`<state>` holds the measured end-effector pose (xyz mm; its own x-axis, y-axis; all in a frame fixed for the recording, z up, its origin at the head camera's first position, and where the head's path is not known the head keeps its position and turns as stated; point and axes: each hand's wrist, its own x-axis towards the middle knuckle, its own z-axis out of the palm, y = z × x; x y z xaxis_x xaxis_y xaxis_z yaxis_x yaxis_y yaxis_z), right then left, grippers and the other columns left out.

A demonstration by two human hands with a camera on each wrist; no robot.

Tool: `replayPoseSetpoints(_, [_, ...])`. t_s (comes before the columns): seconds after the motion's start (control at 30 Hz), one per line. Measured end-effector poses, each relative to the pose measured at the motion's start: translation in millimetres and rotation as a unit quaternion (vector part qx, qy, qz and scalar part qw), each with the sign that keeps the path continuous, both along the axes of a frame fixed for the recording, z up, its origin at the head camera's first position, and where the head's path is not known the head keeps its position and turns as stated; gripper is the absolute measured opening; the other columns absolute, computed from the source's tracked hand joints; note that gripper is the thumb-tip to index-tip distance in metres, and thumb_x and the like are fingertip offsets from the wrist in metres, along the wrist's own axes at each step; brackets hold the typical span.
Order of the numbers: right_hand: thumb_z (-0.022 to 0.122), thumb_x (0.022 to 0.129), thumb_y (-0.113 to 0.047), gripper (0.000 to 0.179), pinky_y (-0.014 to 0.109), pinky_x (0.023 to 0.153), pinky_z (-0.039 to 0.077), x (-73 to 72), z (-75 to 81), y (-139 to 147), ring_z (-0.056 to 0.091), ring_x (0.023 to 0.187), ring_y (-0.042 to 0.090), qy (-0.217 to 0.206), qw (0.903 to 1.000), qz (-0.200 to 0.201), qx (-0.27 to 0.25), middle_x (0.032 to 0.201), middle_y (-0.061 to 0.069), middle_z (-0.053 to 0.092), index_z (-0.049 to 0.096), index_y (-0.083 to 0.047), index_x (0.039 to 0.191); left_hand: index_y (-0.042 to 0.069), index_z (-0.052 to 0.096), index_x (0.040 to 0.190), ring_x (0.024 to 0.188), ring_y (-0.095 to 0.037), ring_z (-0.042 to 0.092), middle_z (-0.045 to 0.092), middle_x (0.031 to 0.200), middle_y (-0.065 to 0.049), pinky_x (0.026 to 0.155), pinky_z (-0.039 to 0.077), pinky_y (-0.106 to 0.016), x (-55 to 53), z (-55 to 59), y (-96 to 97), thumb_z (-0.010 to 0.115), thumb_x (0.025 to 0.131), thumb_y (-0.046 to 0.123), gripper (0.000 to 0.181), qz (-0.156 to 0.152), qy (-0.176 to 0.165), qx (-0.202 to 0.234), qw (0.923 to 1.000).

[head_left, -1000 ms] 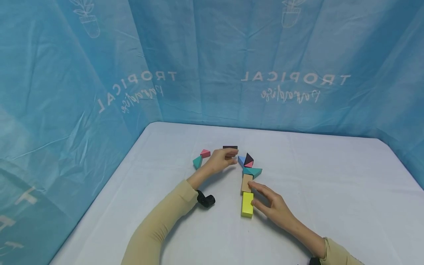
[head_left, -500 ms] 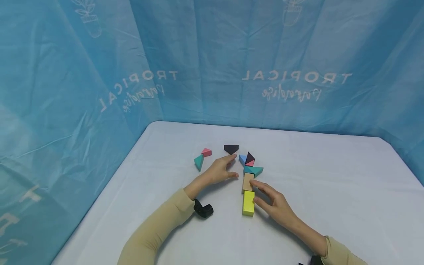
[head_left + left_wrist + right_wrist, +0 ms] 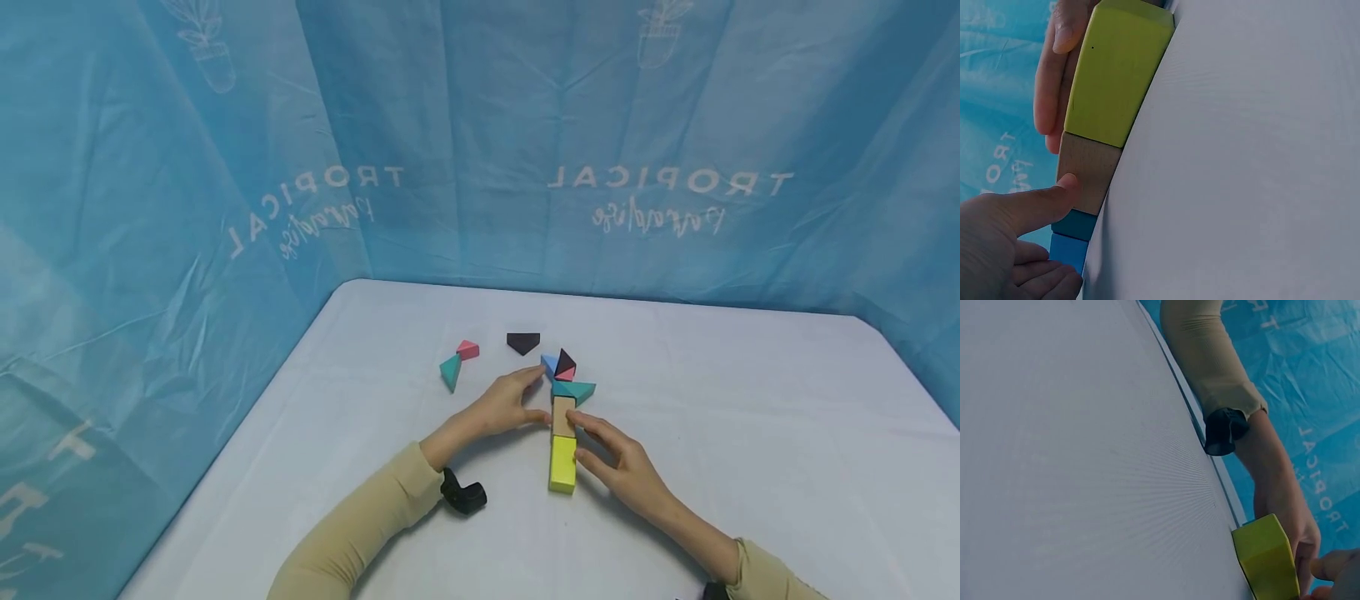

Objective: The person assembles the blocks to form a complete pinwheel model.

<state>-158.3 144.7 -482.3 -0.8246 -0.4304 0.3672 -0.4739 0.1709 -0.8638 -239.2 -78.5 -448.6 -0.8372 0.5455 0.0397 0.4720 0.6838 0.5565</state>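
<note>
A column of wooden blocks lies on the table: a yellow block point(image 3: 562, 465) nearest, then a tan block point(image 3: 563, 415), a teal triangle point(image 3: 576, 391), and a blue piece point(image 3: 549, 363) beside a dark triangle point(image 3: 566, 362) and a pink one point(image 3: 566, 375). My left hand point(image 3: 506, 406) is left of the column; in the left wrist view its thumb touches the tan block point(image 3: 1090, 169) and its fingers lie against the blue piece point(image 3: 1067, 251). From the right, my right hand point(image 3: 630, 471) has its index finger at the tan block and its thumb at the yellow block. Neither hand grips anything.
Further left lie a teal triangular block point(image 3: 451, 372) and a pink block point(image 3: 468, 350). A dark five-sided block point(image 3: 523, 342) is beyond the left hand. Blue printed curtains point(image 3: 480, 125) hang behind and left of the white table point(image 3: 750, 433).
My left hand has come back from the dark five-sided block and moved right to the column, uncovering that block. The tan block now stands straighter in line. My right hand stays almost in place.
</note>
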Motion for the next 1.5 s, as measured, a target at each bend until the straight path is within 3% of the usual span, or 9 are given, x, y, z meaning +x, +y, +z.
replayPoseSetpoints(0.23, [0.061, 0.093, -0.010, 0.047, 0.020, 0.104, 0.030, -1.0, -2.8, 1, 0.039, 0.131, 0.023, -0.002, 1.0000, -0.002, 0.008, 0.138, 0.012, 0.047, 0.047, -0.004, 0.137, 0.005, 0.033, 0.146, 0.132, -0.022, 0.039, 0.036, 0.148, -0.009, 0.105, 0.034, -0.030, -3.8, 3.1, -2.9, 0.072, 0.083, 0.036, 0.080, 0.010, -0.010, 0.005, 0.9999])
replayPoseSetpoints(0.37, [0.062, 0.092, -0.010, 0.048, 0.020, 0.104, 0.029, -0.6, -2.4, 0, 0.039, 0.131, 0.023, -0.002, 1.0000, 0.000, 0.006, 0.138, 0.011, 0.048, 0.047, -0.004, 0.137, 0.006, 0.038, 0.144, 0.127, -0.024, 0.044, 0.038, 0.146, -0.009, 0.101, 0.040, -0.032, -12.8, 8.7, -5.6, 0.062, 0.093, 0.025, 0.059, 0.024, -0.009, 0.057, 0.9981])
replayPoseSetpoints(0.53, [0.062, 0.090, -0.003, 0.048, 0.020, 0.104, 0.030, 3.2, 5.5, -3, 0.041, 0.129, 0.029, 0.003, 1.0000, -0.004, 0.007, 0.137, 0.016, 0.048, 0.047, 0.001, 0.135, 0.006, 0.049, 0.137, 0.129, -0.021, 0.042, 0.045, 0.141, -0.008, 0.103, 0.037, -0.034, -28.8, 16.6, -2.9, 0.051, 0.099, 0.016, 0.039, 0.024, 0.031, 0.108, 0.9934])
replayPoseSetpoints(0.63, [0.061, 0.090, -0.001, 0.047, 0.021, 0.104, 0.030, 7.6, 17.2, -5, 0.040, 0.128, 0.034, 0.001, 1.0000, -0.003, 0.006, 0.135, 0.021, 0.048, 0.046, 0.005, 0.134, 0.006, 0.049, 0.137, 0.130, -0.020, 0.039, 0.046, 0.140, -0.008, 0.105, 0.035, -0.034, -38.0, 19.2, 3.2, 0.053, 0.098, 0.018, 0.040, 0.014, 0.045, 0.100, 0.9938])
replayPoseSetpoints(0.83, [0.061, 0.090, 0.002, 0.047, 0.022, 0.105, 0.030, 12.2, 30.5, -7, 0.040, 0.127, 0.038, -0.010, 0.9999, 0.003, 0.002, 0.135, 0.024, 0.047, 0.045, 0.008, 0.133, 0.006, 0.042, 0.141, 0.133, -0.023, 0.035, 0.041, 0.143, -0.010, 0.108, 0.030, -0.036, -48.7, 14.0, 12.3, 0.064, 0.092, 0.022, 0.056, 0.009, 0.028, 0.060, 0.9978])
replayPoseSetpoints(1.03, [0.061, 0.089, 0.003, 0.046, 0.020, 0.105, 0.029, 12.8, 30.5, -6, 0.039, 0.127, 0.039, -0.011, 0.9999, 0.002, 0.000, 0.135, 0.024, 0.047, 0.045, 0.009, 0.133, 0.007, 0.039, 0.143, 0.134, -0.022, 0.034, 0.039, 0.145, -0.010, 0.108, 0.030, -0.036, -50.6, 6.3, 16.0, 0.063, 0.092, 0.031, 0.061, 0.017, 0.022, 0.052, 0.9982])
replayPoseSetpoints(1.27, [0.060, 0.088, 0.006, 0.045, 0.019, 0.103, 0.031, 12.8, 30.6, -7, 0.042, 0.123, 0.044, 0.016, 0.9999, 0.000, -0.002, 0.132, 0.027, 0.048, 0.047, 0.011, 0.130, 0.006, 0.033, 0.146, 0.136, -0.025, 0.030, 0.034, 0.148, -0.012, 0.109, 0.029, -0.040, -50.3, 11.4, 26.4, 0.065, 0.089, 0.036, 0.072, 0.017, 0.006, 0.035, 0.9992])
replayPoseSetpoints(1.5, [0.060, 0.089, 0.005, 0.045, 0.020, 0.104, 0.031, 12.1, 29.7, -6, 0.042, 0.124, 0.042, 0.010, 0.9999, 0.000, -0.001, 0.132, 0.026, 0.048, 0.046, 0.010, 0.131, 0.006, 0.031, 0.147, 0.136, -0.023, 0.029, 0.034, 0.149, -0.010, 0.109, 0.027, -0.039, -52.2, 10.1, 32.4, 0.068, 0.087, 0.033, 0.075, 0.032, -0.006, 0.014, 0.9994])
